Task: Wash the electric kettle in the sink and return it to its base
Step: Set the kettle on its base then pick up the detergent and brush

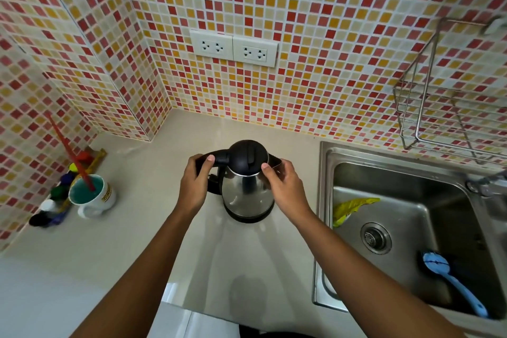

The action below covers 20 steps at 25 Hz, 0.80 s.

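Mug marking: the white mug (93,196) is carrying a yellow band with dark lettering on its side, but the letters are blurring out and are not reading.
Kettle: the steel kettle (248,186) is showing no legible brand, label or number on its body or black lid.
Wall sockets: the white socket plates (233,48) are showing no readable print.
Bottles by the mug: the small bottles (52,207) are presenting no label that can be read.

Mosaic tile wall (315,8), beige counter (153,228).
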Each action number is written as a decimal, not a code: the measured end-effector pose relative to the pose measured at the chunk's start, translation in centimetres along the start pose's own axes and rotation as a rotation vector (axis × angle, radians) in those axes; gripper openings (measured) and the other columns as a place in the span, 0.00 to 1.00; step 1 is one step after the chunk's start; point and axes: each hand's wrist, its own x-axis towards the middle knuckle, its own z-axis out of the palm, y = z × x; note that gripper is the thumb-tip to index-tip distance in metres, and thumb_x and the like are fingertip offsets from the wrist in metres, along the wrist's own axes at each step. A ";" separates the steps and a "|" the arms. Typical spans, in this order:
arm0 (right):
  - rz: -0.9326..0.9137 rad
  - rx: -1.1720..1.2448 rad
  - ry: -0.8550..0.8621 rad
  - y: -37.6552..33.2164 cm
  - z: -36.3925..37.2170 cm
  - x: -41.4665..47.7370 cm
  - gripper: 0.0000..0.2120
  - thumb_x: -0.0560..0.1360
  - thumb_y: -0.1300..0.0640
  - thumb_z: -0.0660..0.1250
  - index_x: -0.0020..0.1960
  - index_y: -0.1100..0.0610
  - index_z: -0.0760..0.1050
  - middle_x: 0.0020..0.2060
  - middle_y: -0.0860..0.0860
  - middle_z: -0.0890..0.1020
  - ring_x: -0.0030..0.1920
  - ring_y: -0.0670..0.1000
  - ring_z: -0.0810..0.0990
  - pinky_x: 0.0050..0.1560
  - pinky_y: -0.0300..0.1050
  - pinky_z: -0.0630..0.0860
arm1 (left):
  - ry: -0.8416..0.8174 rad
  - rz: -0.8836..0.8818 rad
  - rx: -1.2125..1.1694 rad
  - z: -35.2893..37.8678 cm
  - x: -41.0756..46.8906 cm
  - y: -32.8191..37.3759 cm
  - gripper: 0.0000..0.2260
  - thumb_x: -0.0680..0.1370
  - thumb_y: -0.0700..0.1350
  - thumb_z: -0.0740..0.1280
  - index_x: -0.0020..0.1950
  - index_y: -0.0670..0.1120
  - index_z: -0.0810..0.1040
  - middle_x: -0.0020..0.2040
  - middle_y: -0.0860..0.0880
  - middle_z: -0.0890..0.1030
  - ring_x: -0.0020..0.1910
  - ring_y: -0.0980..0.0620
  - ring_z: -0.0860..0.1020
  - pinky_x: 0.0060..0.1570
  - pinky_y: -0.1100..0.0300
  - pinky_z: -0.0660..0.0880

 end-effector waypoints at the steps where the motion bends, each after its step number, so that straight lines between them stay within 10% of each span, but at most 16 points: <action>1: 0.023 0.018 0.008 0.3 -0.1 -0.1 0.21 0.76 0.40 0.64 0.64 0.50 0.70 0.51 0.44 0.80 0.49 0.40 0.78 0.46 0.35 0.74 | -0.008 0.015 0.019 0.1 0.0 -0.1 0.16 0.84 0.53 0.61 0.68 0.47 0.73 0.62 0.49 0.77 0.57 0.53 0.76 0.47 0.75 0.67; 8: 0.076 0.060 -0.067 0.9 -0.4 -0.4 0.26 0.76 0.36 0.61 0.68 0.49 0.67 0.56 0.44 0.78 0.57 0.47 0.78 0.58 0.44 0.75 | 0.071 -0.043 0.052 1.4 -0.2 0.6 0.22 0.84 0.51 0.60 0.78 0.48 0.65 0.76 0.46 0.69 0.73 0.47 0.67 0.67 0.58 0.64; 11: 0.071 0.069 -0.053 2.1 -1.8 -0.9 0.24 0.77 0.38 0.61 0.68 0.49 0.68 0.61 0.45 0.76 0.61 0.46 0.75 0.63 0.45 0.72 | 0.163 0.314 0.251 3.0 -2.2 2.7 0.21 0.83 0.49 0.60 0.77 0.48 0.66 0.77 0.46 0.67 0.77 0.47 0.63 0.73 0.55 0.62; 16: 0.065 0.042 0.144 9.3 -9.4 -2.3 0.09 0.78 0.61 0.64 0.58 0.56 0.76 0.50 0.49 0.82 0.50 0.47 0.80 0.55 0.44 0.76 | -0.123 0.772 0.335 14.0 -7.2 6.2 0.15 0.80 0.46 0.65 0.66 0.43 0.75 0.63 0.45 0.78 0.65 0.50 0.74 0.66 0.60 0.71; 20: 0.198 -0.081 0.274 16.7 -18.1 -4.4 0.09 0.76 0.65 0.64 0.55 0.59 0.78 0.46 0.50 0.82 0.50 0.50 0.80 0.55 0.43 0.74 | -0.385 0.572 0.454 26.0 -9.6 2.4 0.18 0.76 0.51 0.66 0.62 0.43 0.77 0.57 0.43 0.80 0.57 0.43 0.78 0.57 0.49 0.77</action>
